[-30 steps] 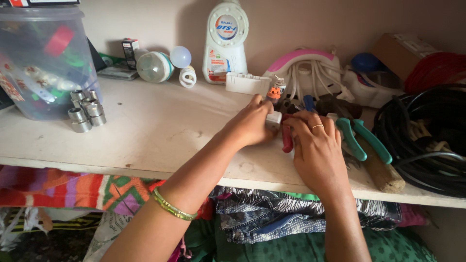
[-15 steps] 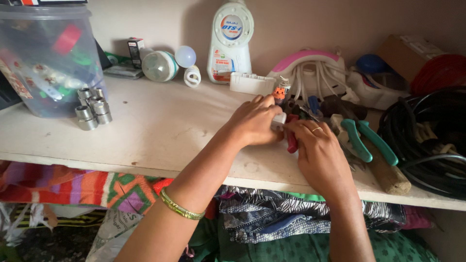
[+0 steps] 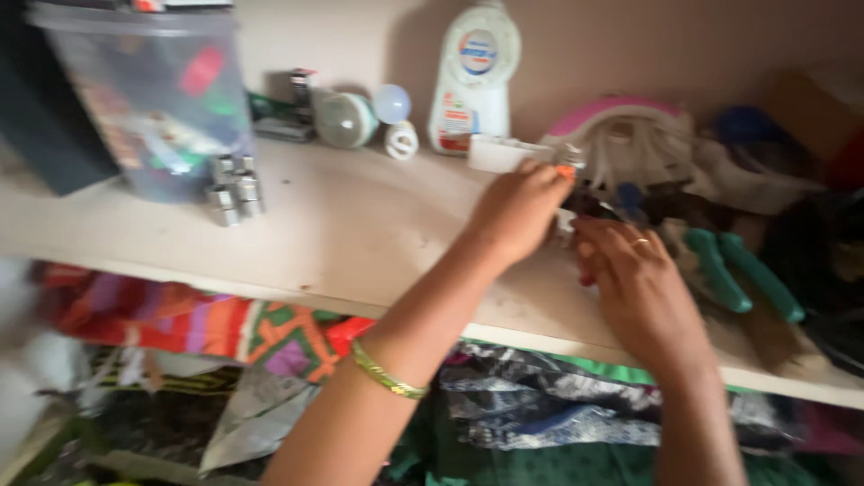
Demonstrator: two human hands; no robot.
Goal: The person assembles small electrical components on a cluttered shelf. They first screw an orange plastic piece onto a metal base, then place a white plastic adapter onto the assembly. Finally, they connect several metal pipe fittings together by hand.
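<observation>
Both hands have shifted slightly left along the pale wooden shelf point(image 3: 342, 234); left hand point(image 3: 517, 211) and right hand point(image 3: 639, 292) close around a small white-and-orange part point(image 3: 564, 193), mostly hidden and blurred.

Two hands work at the shelf: one left hand point(image 3: 517, 211) and one right hand point(image 3: 641, 292). One gold bangle point(image 3: 387, 373) circles the left wrist, and one ring point(image 3: 639, 242) sits on the right hand. One white bottle point(image 3: 472, 76) stands at the wall. One clear tub point(image 3: 148, 99) stands at the left, with a cluster of small metal pieces point(image 3: 232, 189) before it, too blurred to count. Two round bulbs point(image 3: 369, 115) lie beside the bottle. One tool with two green handles point(image 3: 742, 274) lies at the right.
</observation>
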